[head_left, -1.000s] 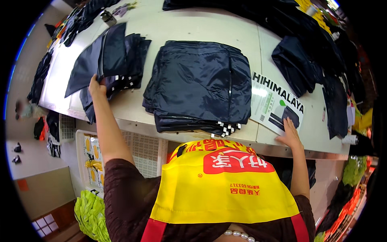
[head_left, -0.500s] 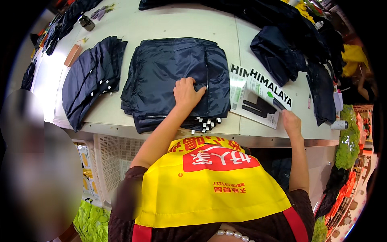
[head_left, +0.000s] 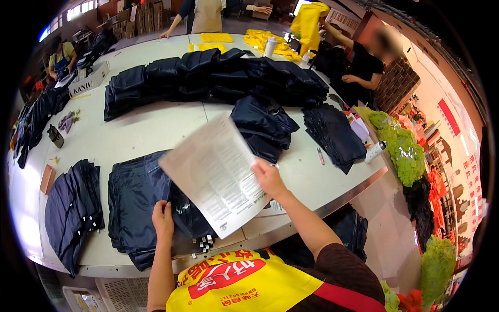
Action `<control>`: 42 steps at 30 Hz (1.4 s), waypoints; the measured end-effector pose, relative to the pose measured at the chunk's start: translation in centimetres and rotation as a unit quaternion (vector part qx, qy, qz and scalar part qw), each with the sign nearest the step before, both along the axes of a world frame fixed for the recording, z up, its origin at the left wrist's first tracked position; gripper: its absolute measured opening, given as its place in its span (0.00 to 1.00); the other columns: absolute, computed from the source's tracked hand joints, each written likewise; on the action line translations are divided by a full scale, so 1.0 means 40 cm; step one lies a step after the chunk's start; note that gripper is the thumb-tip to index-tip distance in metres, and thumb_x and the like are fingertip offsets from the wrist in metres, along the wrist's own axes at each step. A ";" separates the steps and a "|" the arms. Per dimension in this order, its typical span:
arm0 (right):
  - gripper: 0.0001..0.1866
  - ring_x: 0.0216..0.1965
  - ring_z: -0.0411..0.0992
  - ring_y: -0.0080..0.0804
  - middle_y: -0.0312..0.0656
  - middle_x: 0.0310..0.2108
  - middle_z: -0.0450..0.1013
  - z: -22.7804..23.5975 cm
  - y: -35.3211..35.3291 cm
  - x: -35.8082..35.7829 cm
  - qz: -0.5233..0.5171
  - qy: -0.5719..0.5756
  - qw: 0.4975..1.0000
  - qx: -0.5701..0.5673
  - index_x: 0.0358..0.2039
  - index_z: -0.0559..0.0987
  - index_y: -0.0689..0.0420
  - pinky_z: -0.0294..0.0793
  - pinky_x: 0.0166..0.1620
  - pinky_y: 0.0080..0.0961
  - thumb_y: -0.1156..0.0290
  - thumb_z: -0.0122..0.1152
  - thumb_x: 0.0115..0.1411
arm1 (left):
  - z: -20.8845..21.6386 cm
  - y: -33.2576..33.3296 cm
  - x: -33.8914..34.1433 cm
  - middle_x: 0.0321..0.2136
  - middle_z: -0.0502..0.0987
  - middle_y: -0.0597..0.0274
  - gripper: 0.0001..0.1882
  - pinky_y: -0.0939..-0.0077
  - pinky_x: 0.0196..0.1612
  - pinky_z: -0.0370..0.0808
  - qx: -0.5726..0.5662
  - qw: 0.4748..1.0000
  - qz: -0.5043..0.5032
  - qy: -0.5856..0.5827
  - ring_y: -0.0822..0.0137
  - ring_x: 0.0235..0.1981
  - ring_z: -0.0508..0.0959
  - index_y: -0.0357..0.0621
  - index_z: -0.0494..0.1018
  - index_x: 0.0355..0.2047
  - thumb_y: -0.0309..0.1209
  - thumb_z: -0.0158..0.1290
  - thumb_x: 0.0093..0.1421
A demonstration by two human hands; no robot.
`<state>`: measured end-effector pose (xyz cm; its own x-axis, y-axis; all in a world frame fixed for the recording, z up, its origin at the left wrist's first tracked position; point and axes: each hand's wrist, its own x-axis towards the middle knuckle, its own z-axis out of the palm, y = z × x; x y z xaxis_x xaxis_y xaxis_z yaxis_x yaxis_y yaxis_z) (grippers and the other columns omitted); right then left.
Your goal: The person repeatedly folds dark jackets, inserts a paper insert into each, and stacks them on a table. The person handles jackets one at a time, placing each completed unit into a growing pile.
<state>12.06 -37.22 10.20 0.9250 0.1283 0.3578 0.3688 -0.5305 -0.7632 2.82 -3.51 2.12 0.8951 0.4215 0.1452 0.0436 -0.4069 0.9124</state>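
A white printed card sheet [head_left: 210, 174] is pinched at its right edge by my right hand [head_left: 268, 179]. It is tilted in the air over a stack of folded navy garments [head_left: 130, 197], its text-covered back showing. My left hand [head_left: 163, 218] is closed on the fabric at the stack's near side, thumb and fingers together on a fold of the top garment. Small white tags [head_left: 204, 243] stick out at the near edge. The card hides the stack's right part. Part of another printed card [head_left: 275, 208] shows on the table below my right wrist.
Left of the stack lies a fanned pile of navy garments [head_left: 75, 213]. More navy bundles [head_left: 213, 78] run across the table's back, and other piles [head_left: 335, 135] lie right, near a white bottle [head_left: 375, 151]. Several people work around the table; one person [head_left: 364, 65] lifts yellow fabric [head_left: 309, 26].
My right hand has lifted a card off the table and brought it left over the stack. My left hand has gone from lying on top to gripping fabric. The view has swung up and right.
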 end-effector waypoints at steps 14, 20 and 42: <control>0.16 0.34 0.74 0.35 0.45 0.34 0.76 -0.021 0.235 0.144 0.344 0.207 0.867 -0.294 0.43 0.76 0.60 0.71 0.40 0.27 0.65 0.54 0.56 | 0.126 -0.007 -0.074 0.24 0.73 0.54 0.04 0.66 0.35 0.69 0.159 0.981 -0.078 -0.082 0.54 0.30 0.72 0.38 0.73 0.27 0.26 0.54 0.52; 0.16 0.34 0.72 0.26 0.41 0.35 0.76 -0.006 0.317 0.212 0.415 0.236 0.833 -0.280 0.41 0.76 0.60 0.71 0.41 0.25 0.69 0.54 0.53 | 0.098 0.046 -0.081 0.25 0.73 0.55 0.04 0.64 0.34 0.68 0.228 0.968 -0.001 -0.108 0.53 0.29 0.72 0.39 0.71 0.25 0.26 0.53 0.52; 0.18 0.29 0.73 0.25 0.39 0.32 0.75 -0.082 0.299 0.111 0.206 0.511 0.822 0.143 0.39 0.76 0.59 0.75 0.30 0.21 0.57 0.55 0.57 | -0.030 0.014 -0.095 0.27 0.75 0.57 0.05 0.66 0.36 0.69 0.138 0.986 -0.024 -0.087 0.55 0.32 0.72 0.39 0.74 0.28 0.27 0.55 0.51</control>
<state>16.49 -25.27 6.92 0.6602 0.5510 -0.5104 -0.4399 -0.2672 -0.8574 -1.00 -2.94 0.94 0.8644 0.3026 0.4015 -0.1290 -0.6384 0.7588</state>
